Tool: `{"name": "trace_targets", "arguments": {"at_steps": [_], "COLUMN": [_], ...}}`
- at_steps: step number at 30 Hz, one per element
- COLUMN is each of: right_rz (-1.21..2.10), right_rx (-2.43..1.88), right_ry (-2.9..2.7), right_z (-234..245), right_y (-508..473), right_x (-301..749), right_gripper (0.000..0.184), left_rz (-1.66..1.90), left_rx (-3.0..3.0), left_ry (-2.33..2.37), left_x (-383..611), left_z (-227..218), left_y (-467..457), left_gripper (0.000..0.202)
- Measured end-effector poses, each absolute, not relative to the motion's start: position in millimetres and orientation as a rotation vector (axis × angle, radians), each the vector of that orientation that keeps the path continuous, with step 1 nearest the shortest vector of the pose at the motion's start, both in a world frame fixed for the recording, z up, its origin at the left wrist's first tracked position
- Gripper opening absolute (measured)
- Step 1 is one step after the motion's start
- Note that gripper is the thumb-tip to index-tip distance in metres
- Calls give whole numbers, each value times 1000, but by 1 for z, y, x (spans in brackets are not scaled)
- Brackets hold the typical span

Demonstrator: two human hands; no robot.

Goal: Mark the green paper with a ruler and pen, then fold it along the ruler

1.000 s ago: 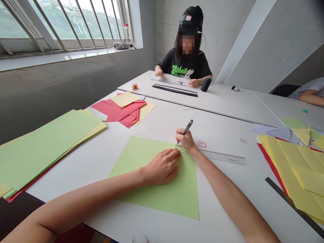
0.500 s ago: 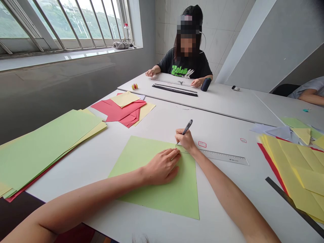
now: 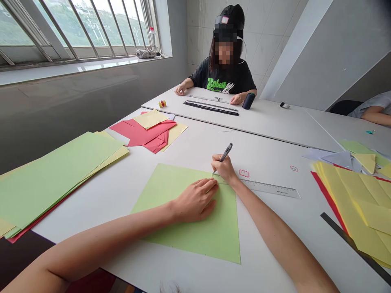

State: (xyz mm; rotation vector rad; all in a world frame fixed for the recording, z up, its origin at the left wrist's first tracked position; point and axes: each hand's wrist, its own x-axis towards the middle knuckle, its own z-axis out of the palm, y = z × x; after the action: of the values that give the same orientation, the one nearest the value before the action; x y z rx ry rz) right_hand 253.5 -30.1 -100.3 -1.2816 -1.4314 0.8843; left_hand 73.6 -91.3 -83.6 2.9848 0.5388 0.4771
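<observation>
Window: a barred window [image 3: 82, 28] ran along the upper left, with a plastic bottle [image 3: 152, 38] on its sill.

Left stack: long green and yellow sheets [image 3: 55, 179] lay at the left edge of the white table [image 3: 195, 142], with red showing beneath.

Middle pile: red and yellow paper [image 3: 146, 130] lay at upper centre-left.

Left hand: the left hand [image 3: 195, 200] lay open and flat on the green sheet, pressing it, its fingertips [image 3: 215, 184] at the ruler's left end.

Green sheet: the green sheet [image 3: 195, 228] lay square on the table at lower centre, under both hands' reach.

Right hand: the right hand [image 3: 224, 169] was closed around a pen [image 3: 226, 152], its tip down at the ruler near the sheet's top edge.

Ruler: the clear ruler [image 3: 269, 188] ran from the sheet rightward across the table.

Right pile: yellow and red paper [image 3: 351, 203] lay at the right edge, a black strip [image 3: 351, 244] beside it.

Far table: a co-worker [image 3: 224, 69] sat at upper centre, hands apart, behind black strips [image 3: 210, 108] and a dark spool [image 3: 248, 101].
</observation>
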Motion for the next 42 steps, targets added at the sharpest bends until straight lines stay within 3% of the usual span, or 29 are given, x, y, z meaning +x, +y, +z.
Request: {"name": "trace_targets", "arguments": {"at_steps": [42], "right_rz": [919], "right_rx": [-1234], "right_ry": [-1398], "right_z": [-100], "right_y": [-29], "right_x": [254], "right_gripper": [24], "left_rz": [485], "left_rx": [2989], "left_ry": [542], "left_x": [73], "left_z": [-85], "left_y": [-91], "left_gripper": [34]}}
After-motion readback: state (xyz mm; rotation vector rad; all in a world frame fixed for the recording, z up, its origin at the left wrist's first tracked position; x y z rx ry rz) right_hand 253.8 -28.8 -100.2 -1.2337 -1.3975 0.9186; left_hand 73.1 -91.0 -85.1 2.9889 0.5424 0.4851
